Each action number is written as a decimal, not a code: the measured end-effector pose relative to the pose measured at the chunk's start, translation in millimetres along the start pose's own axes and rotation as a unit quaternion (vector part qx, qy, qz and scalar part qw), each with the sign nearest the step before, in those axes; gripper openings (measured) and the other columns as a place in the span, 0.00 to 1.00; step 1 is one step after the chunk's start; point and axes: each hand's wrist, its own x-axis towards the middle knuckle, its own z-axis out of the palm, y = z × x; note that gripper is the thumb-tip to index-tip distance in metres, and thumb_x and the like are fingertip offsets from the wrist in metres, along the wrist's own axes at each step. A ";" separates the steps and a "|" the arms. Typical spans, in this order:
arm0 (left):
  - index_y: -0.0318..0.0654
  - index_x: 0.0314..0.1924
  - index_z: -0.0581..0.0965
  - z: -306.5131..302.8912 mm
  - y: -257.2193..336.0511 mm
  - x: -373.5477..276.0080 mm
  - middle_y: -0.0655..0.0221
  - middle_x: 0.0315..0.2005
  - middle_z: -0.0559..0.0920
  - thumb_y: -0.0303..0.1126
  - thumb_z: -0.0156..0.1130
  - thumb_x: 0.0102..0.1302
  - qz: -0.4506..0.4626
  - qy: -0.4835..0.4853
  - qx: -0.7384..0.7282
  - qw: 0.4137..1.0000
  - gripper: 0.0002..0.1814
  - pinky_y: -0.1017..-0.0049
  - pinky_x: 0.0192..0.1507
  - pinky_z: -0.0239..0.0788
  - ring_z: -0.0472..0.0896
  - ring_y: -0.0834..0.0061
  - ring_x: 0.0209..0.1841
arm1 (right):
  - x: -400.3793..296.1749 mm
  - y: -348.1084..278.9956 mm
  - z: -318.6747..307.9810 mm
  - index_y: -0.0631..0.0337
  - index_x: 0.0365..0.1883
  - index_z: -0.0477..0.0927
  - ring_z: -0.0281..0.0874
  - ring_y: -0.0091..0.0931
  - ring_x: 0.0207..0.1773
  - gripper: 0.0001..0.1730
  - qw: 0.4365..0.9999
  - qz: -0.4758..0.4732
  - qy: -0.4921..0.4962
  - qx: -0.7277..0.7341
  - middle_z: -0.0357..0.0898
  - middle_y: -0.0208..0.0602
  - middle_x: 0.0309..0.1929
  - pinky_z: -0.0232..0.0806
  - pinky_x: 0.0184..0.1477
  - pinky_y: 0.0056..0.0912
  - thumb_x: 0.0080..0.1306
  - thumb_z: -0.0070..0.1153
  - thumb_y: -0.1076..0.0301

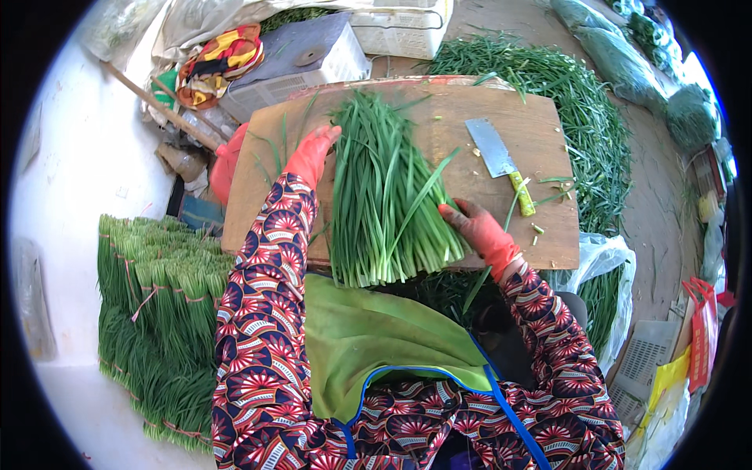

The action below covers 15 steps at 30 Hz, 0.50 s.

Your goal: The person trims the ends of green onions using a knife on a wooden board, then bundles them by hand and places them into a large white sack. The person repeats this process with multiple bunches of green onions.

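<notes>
A loose sheaf of garlic chives (pixel 376 188) lies on a wooden board (pixel 276 129), its pale stem ends towards me and its leaf tips away. In an orange rubber glove, my left hand (pixel 317 147) rests against the sheaf's left side near the tips, partly hidden by its own back. My right hand (pixel 479 226), gloved in the same orange with darkened fingers, touches the stems at the lower right edge, thumb and finger apart. Right of the sheaf lies a cleaver-like knife (pixel 492 147) with a yellow handle (pixel 522 194), held by neither hand.
Tied chive bundles (pixel 170 305) are stacked at the left. A heap of loose chives (pixel 587 117) lies right of the board. Beyond the board are white plastic crates (pixel 399 32); a red plastic object (pixel 228 164) stands at its left. Stem scraps (pixel 537 229) lie near the knife.
</notes>
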 end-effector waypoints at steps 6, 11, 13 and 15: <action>0.26 0.68 0.62 -37.4 -20.9 -104.9 0.50 0.64 0.69 0.57 0.59 0.65 0.040 0.169 0.057 0.983 0.45 0.64 0.69 0.53 0.64 0.60 0.69 | 6.5 -4.2 -48.6 0.67 0.62 0.70 0.78 0.19 0.41 0.39 0.995 0.054 0.049 -0.067 0.80 0.31 0.39 0.71 0.44 0.25 0.65 0.60 0.43; 0.21 0.72 0.46 -4.1 -47.2 -185.8 0.42 0.70 0.58 0.61 0.65 0.60 0.029 0.171 0.063 0.983 0.60 0.67 0.72 0.48 0.57 0.58 0.73 | 16.0 1.2 -22.3 0.69 0.69 0.59 0.75 0.36 0.59 0.53 0.952 -0.065 0.156 -0.256 0.76 0.49 0.57 0.69 0.59 0.35 0.58 0.66 0.40; 0.23 0.73 0.44 16.9 -70.7 -204.0 0.42 0.71 0.57 0.60 0.71 0.54 0.073 0.212 0.142 0.964 0.65 0.68 0.73 0.47 0.56 0.58 0.74 | -8.0 -41.0 26.2 0.70 0.68 0.60 0.74 0.35 0.61 0.55 0.966 -0.107 0.080 -0.223 0.76 0.52 0.58 0.68 0.60 0.36 0.54 0.73 0.45; 0.26 0.73 0.45 63.6 -60.2 -214.5 0.43 0.71 0.57 0.58 0.75 0.50 0.075 0.162 0.149 0.973 0.67 0.67 0.72 0.50 0.58 0.57 0.73 | -12.0 -36.1 54.8 0.71 0.60 0.68 0.83 0.29 0.43 0.45 0.964 -0.093 0.095 -0.229 0.84 0.48 0.42 0.75 0.46 0.34 0.52 0.75 0.53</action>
